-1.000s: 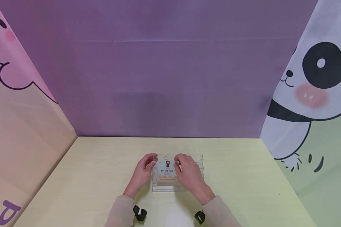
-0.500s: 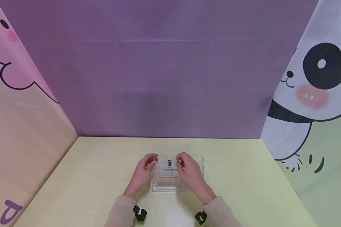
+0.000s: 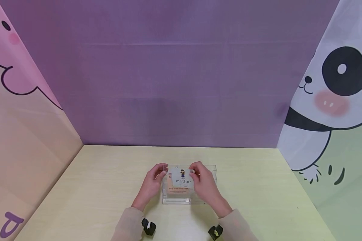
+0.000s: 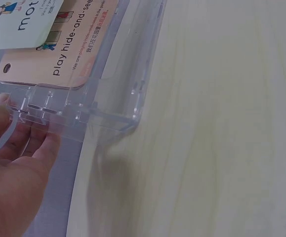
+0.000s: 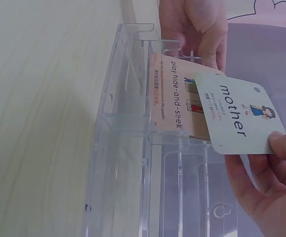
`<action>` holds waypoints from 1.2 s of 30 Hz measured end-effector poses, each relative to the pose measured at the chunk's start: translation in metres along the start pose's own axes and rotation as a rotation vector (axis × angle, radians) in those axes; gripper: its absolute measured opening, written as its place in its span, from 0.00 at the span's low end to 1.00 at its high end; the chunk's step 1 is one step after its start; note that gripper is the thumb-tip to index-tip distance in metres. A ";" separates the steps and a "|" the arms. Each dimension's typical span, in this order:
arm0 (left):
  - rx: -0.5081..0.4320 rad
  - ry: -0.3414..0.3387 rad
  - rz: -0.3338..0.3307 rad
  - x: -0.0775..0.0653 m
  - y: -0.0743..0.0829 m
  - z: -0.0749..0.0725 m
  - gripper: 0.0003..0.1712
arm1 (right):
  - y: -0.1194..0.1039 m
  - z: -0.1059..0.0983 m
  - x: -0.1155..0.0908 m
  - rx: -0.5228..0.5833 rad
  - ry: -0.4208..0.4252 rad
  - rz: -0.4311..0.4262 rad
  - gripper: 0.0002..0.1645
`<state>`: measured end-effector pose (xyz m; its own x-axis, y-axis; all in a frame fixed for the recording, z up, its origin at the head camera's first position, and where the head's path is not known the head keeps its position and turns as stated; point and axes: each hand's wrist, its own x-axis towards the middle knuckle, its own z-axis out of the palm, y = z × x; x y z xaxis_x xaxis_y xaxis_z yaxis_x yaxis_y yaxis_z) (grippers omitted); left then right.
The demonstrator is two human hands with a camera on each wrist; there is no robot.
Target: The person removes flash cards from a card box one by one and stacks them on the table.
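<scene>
A clear plastic card box (image 3: 176, 201) stands on the table, divided into compartments. My left hand (image 3: 153, 180) grips its left wall, thumb on one side and fingers on the other in the left wrist view. In the left compartment lies a stack of peach cards (image 5: 175, 98), the top one reading "play hide-and-seek". My right hand (image 3: 205, 184) pinches a pale blue "mother" card (image 5: 239, 116) by its edge, thumb on top and fingers beneath. That card is tilted above the stack and overlaps its upper part. The box's right compartment (image 5: 192, 187) holds no cards.
The pale wooden table (image 3: 108, 187) extends around the box. A purple cloth backdrop (image 3: 181, 83) rises behind it, with cartoon-printed panels at the left and right sides. Black wrist straps (image 3: 149, 227) hang at both sleeves.
My right hand has drawn the "mother" card rightward and slightly up, uncovering more of the peach card beneath. My left hand stays at the box's left wall.
</scene>
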<state>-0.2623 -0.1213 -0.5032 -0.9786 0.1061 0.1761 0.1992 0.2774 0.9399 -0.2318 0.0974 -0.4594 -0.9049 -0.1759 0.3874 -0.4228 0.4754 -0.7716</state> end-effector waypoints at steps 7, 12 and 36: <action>0.014 0.002 0.019 0.000 0.000 0.000 0.19 | 0.000 -0.002 -0.002 0.025 0.036 -0.002 0.13; 0.024 0.003 0.023 -0.001 -0.002 0.000 0.19 | -0.002 -0.004 -0.004 0.038 0.044 0.019 0.13; 0.004 0.012 0.006 0.000 -0.001 0.001 0.19 | -0.012 -0.023 -0.013 0.086 0.080 0.018 0.12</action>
<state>-0.2623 -0.1207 -0.5041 -0.9780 0.0959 0.1854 0.2053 0.2808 0.9376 -0.2142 0.1136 -0.4438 -0.9070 -0.0975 0.4096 -0.4125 0.4011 -0.8179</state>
